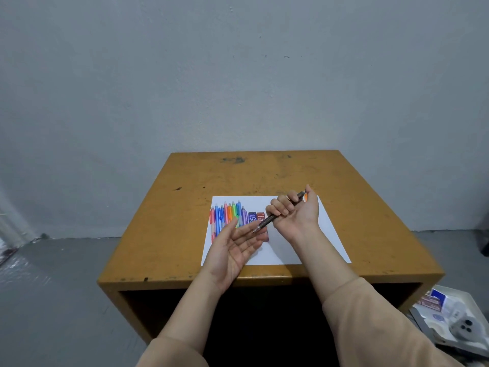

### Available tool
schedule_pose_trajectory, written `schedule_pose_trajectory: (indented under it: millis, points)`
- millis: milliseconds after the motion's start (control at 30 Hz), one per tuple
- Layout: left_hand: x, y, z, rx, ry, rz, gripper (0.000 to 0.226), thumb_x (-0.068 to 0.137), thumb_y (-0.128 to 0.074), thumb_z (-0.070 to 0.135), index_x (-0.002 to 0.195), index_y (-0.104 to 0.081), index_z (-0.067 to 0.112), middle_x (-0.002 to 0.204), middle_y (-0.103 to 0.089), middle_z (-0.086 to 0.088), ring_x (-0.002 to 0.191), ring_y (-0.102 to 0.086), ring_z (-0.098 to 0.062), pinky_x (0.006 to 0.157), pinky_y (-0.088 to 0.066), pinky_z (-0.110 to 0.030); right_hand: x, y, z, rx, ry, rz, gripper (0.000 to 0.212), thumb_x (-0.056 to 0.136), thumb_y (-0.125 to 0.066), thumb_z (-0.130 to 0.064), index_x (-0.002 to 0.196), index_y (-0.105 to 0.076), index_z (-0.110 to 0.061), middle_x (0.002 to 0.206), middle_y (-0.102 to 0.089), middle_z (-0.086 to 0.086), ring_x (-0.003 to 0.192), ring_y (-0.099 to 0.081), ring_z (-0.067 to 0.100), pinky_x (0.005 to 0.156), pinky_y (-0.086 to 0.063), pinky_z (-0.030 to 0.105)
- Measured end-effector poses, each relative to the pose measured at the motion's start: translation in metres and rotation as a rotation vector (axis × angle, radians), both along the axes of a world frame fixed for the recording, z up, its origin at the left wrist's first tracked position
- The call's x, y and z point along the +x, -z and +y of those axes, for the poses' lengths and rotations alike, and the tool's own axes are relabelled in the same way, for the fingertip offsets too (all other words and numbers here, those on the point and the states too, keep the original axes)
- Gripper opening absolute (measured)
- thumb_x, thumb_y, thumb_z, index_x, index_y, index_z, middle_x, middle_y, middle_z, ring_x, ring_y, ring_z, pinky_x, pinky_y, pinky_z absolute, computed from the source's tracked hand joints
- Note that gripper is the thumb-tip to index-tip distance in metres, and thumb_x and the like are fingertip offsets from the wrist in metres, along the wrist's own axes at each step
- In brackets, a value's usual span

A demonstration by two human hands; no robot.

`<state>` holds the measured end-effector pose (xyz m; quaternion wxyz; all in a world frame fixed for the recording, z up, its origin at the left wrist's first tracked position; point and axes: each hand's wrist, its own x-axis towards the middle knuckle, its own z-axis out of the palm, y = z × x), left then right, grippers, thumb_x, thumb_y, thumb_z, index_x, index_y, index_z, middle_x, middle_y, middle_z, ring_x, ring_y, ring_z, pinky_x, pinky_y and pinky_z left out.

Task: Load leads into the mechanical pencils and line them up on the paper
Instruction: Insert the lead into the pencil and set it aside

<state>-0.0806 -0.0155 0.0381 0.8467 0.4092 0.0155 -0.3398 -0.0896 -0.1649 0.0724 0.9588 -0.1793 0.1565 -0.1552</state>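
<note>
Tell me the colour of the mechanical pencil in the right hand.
Dark brown: the slim mechanical pencil gripped by the right hand, head view.

The bench [185, 207] is mustard yellow, with dark scuffs toward twelve o'clock. The paper [325, 242] is plain white. At its nine o'clock side the row of pencils [227, 215] runs red, blue, pink, orange, green, blue, purple. Next come a navy lead case [252, 218] and a red lead case [260, 217]. The held pencil [275, 218] is dark brown with an orange end. The sleeves [370, 327] are beige.
</note>
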Motion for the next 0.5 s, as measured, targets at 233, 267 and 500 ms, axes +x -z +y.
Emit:
schedule_pose_trajectory:
  millis: [233, 267, 500]
  points:
    - [-0.007, -0.015, -0.009, 0.256, -0.108, -0.431, 0.020, 0.082, -0.066, 0.004, 0.102, -0.072, 0.003, 0.090, -0.074, -0.014, 0.082, -0.071, -0.021, 0.072, -0.055, -0.023, -0.008, -0.023, 0.000, -0.294, 0.051, -0.001, 0.054, 0.099, -0.029, -0.052, 0.060, -0.035, -0.015, 0.056, -0.037, 0.003, 0.051, -0.035, 0.018, 0.056, -0.032, 0.028]
    - [-0.010, -0.018, -0.009, 0.282, -0.132, -0.480, 0.018, 0.082, -0.067, 0.005, 0.099, -0.073, 0.006, 0.089, -0.074, -0.011, 0.083, -0.071, -0.019, 0.074, -0.055, -0.023, -0.009, -0.026, 0.001, -0.363, 0.068, 0.010, 0.054, 0.100, -0.028, -0.052, 0.062, -0.039, -0.014, 0.060, -0.042, 0.004, 0.055, -0.038, 0.018, 0.059, -0.033, 0.028]
    - [-0.022, -0.030, -0.010, 0.370, -0.240, -0.667, 0.017, 0.078, -0.072, 0.006, 0.091, -0.074, 0.017, 0.083, -0.075, 0.004, 0.080, -0.069, -0.002, 0.067, -0.054, -0.015, -0.022, -0.037, 0.007, -0.820, 0.153, 0.093, 0.042, 0.101, -0.035, -0.043, 0.086, -0.068, -0.022, 0.082, -0.048, 0.000, 0.078, -0.043, 0.013, 0.057, -0.041, 0.023]
